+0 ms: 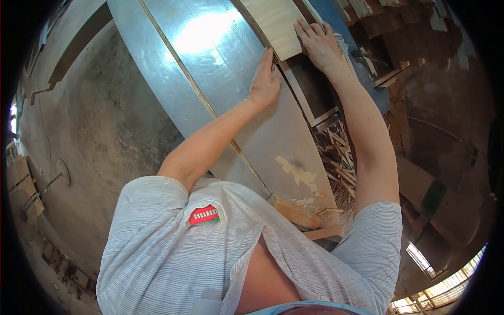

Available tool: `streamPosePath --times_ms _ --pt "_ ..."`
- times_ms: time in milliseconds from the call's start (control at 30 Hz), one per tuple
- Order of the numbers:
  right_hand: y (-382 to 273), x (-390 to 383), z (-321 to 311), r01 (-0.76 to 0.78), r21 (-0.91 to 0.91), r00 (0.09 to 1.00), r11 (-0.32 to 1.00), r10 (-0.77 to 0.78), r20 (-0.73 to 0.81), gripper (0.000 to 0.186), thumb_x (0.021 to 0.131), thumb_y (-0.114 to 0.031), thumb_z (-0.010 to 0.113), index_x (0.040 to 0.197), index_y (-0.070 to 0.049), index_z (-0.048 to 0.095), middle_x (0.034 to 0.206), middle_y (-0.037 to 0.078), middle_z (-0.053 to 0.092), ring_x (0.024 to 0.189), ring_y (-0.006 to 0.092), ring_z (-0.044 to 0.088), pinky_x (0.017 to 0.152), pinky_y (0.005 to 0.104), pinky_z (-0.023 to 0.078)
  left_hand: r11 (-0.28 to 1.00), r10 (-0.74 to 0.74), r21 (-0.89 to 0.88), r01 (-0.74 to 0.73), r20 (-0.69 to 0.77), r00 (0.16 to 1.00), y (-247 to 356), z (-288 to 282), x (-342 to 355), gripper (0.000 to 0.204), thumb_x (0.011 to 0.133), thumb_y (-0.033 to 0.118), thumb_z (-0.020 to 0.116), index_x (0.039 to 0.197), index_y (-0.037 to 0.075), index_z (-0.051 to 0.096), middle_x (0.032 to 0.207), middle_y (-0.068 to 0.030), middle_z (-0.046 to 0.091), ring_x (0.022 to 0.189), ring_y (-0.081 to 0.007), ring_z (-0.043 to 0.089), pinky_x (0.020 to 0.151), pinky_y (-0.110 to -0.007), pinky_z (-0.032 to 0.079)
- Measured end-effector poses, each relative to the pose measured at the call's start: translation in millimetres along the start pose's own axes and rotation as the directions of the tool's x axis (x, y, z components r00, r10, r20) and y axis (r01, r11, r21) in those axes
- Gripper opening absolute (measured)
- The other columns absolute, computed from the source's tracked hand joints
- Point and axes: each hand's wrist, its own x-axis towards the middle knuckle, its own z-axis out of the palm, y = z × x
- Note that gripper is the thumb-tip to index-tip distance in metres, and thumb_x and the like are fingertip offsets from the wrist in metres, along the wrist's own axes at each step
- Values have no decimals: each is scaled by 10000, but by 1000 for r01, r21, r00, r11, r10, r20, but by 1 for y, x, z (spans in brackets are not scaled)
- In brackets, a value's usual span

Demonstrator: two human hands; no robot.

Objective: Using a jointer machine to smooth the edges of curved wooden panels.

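Note:
A pale wooden panel (273,26) lies at the top of the view, along the right side of a shiny metal tabletop (157,68). My left hand (265,85) rests on the metal by the panel's near left corner, its fingers stretched out and touching the edge there. On the panel's right part lies my right hand (319,48), palm down with the fingers spread. Neither hand is wrapped round anything. Below the panel's near edge a dark recess (310,84) with a light metal frame shows between my arms.
Thin wood offcuts (338,157) fill the gap under my right forearm. A wooden block (294,211) sits at the table's near end. Right of my right hand runs a blue surface (379,92) with a dark handle-like piece (362,53). Stacked boards (388,23) stand beyond it.

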Motion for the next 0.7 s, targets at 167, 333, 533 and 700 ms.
streamPosePath --times_ms 167,333,533,700 --pt "-1 16 3 4 6 1000 1000 -4 -3 666 836 -195 666 1458 -112 442 1478 16 491 1211 187 523 1099 448 342 1000 -16 -8 16 8 1000 0 -11 10 745 888 -8 549 1551 -18 210 1634 -221 145 1505 -346 210 1182 -360 338" --pt "3 30 4 5 11 1000 1000 -5 -12 654 837 -178 657 1454 -114 447 1476 19 496 1197 194 526 1094 457 348 1000 -6 3 6 -1 1000 3 -19 26 735 890 -10 538 1550 -20 214 1632 -218 158 1506 -346 205 1178 -355 345" --pt "-1 62 4 7 52 1000 999 -7 10 670 839 -165 650 1468 -120 425 1495 19 475 1204 203 521 1089 470 356 1000 -25 16 26 -36 999 8 -52 41 689 882 58 543 1521 -19 297 1597 -234 253 1483 -358 265 1168 -381 350" --pt "7 76 9 -6 37 999 999 5 32 688 840 -165 654 1480 -124 404 1509 20 454 1210 208 518 1095 477 357 867 212 479 -137 -106 972 19 -134 11 532 888 123 586 1386 -29 472 1387 -235 510 1303 -377 483 1115 -433 382"
